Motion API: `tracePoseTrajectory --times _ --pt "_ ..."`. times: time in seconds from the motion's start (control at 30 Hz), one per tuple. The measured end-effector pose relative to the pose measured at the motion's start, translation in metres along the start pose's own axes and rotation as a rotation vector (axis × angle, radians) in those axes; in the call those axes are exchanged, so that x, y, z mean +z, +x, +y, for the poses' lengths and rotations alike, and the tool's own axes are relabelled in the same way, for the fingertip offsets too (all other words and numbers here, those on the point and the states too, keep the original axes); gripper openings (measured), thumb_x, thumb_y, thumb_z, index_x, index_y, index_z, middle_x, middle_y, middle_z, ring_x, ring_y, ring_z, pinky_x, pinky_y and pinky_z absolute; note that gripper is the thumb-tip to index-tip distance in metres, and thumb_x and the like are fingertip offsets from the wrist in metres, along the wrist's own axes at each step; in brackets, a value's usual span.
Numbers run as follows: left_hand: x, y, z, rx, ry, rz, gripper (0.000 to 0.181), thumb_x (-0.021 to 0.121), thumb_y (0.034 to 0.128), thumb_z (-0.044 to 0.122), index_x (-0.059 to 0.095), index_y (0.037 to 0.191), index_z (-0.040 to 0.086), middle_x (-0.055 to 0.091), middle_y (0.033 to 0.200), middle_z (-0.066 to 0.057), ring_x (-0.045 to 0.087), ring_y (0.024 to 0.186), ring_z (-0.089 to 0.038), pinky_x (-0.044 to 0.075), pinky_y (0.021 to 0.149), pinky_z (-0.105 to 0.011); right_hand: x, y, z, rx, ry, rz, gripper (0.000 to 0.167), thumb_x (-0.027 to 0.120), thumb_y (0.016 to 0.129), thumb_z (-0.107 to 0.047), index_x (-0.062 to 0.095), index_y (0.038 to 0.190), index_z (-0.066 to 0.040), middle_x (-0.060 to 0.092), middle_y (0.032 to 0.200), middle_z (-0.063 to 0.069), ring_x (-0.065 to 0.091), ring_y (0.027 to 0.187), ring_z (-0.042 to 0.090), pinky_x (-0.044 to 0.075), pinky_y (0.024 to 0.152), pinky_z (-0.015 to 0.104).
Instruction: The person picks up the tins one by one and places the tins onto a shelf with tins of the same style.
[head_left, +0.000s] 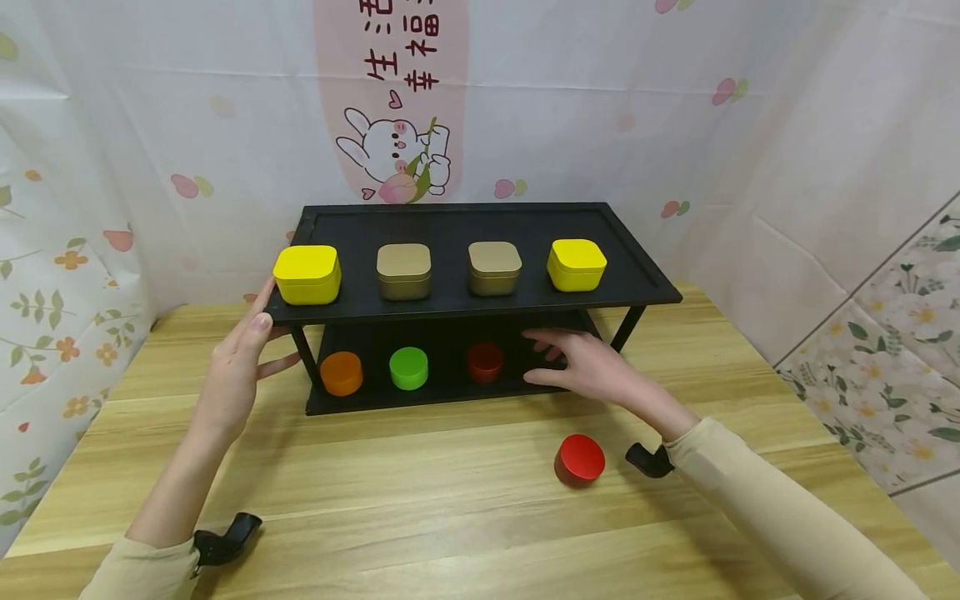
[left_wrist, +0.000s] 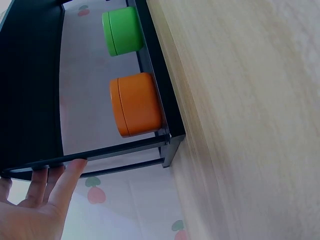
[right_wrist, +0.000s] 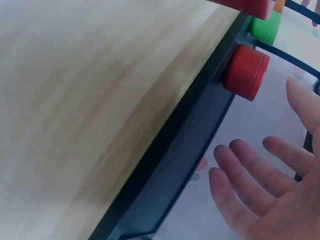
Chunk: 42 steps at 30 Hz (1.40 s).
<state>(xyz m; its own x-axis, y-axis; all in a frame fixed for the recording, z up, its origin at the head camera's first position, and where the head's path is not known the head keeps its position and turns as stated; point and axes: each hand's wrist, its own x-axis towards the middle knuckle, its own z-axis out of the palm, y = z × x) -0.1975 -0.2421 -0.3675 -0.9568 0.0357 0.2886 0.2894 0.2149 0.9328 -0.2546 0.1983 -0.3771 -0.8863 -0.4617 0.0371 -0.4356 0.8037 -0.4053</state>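
A black two-tier shelf [head_left: 450, 225] stands on the wooden table. My left hand [head_left: 234, 375] touches the upper tier's left edge with mostly straight fingers; in the left wrist view its fingertips [left_wrist: 75, 167] rest against that edge. My right hand [head_left: 588, 362] reaches between the tiers at the right, fingers spread and nothing held. Left of it on the lower tier sits a dark red round tin [head_left: 485, 362], also visible in the right wrist view. A green round tin [head_left: 408, 368] and an orange one [head_left: 341, 373] continue that row. Another red round tin [head_left: 580, 461] lies on the table below my right hand.
On the upper tier stand two yellow square tins [head_left: 307, 275] at the ends and two gold square tins [head_left: 404, 272] between them. Shelf legs [head_left: 628, 327] flank the lower tier. A printed cloth [head_left: 562, 125] hangs behind the shelf.
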Motion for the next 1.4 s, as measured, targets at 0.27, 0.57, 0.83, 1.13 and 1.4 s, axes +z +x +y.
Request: tracePoseTrajectory --times 0.27,0.57,0.83,1.13,1.4 --pt "0.0 0.0 0.0 0.006 -0.028 0.003 0.05 0.037 0.1121 0.036 0.028 0.162 0.037 0.025 0.172 -0.001 0.054 0.121 -0.004 0.06 0.082 -0.013 0.002 -0.016 0.008 -0.03 0.063 0.086 0.06 0.08 0.089 -0.038 0.063 0.141 -0.012 0.074 0.123 0.01 0.07 0.103 0.025 0.06 0.091 0.048" --pt "-0.001 -0.001 -0.001 0.024 -0.003 0.008 0.05 0.035 0.1125 0.036 0.027 0.162 0.037 0.026 0.172 0.0 0.054 0.12 -0.005 0.06 0.081 -0.014 0.0 -0.031 0.01 -0.09 0.082 0.139 0.055 0.082 0.088 -0.033 0.066 0.137 -0.014 0.075 0.119 0.01 0.07 0.099 0.021 0.061 0.089 0.046" --pt "0.0 -0.001 0.0 0.022 0.005 0.006 0.05 0.034 0.1125 0.036 0.026 0.162 0.036 0.025 0.173 -0.001 0.054 0.12 -0.003 0.06 0.081 -0.014 -0.002 -0.047 0.009 -0.108 0.1 0.084 0.058 0.081 0.09 -0.036 0.063 0.141 -0.016 0.072 0.126 0.006 0.068 0.104 0.018 0.061 0.094 0.044" --pt "0.0 -0.001 0.0 0.026 0.009 0.01 0.05 0.034 0.1125 0.035 0.027 0.162 0.037 0.026 0.172 -0.001 0.055 0.12 -0.004 0.06 0.081 -0.013 -0.001 -0.066 0.008 -0.14 0.095 0.038 0.062 0.083 0.088 -0.027 0.059 0.145 -0.018 0.071 0.128 0.004 0.069 0.107 0.022 0.061 0.092 0.045" --pt "0.0 -0.001 0.0 0.029 -0.014 0.008 0.05 0.035 0.1124 0.035 0.028 0.162 0.035 0.026 0.172 0.0 0.055 0.12 -0.004 0.06 0.08 -0.014 0.001 -0.081 0.008 -0.167 0.124 -0.015 0.066 0.081 0.088 -0.036 0.058 0.146 -0.016 0.069 0.132 0.005 0.067 0.108 0.022 0.061 0.089 0.042"
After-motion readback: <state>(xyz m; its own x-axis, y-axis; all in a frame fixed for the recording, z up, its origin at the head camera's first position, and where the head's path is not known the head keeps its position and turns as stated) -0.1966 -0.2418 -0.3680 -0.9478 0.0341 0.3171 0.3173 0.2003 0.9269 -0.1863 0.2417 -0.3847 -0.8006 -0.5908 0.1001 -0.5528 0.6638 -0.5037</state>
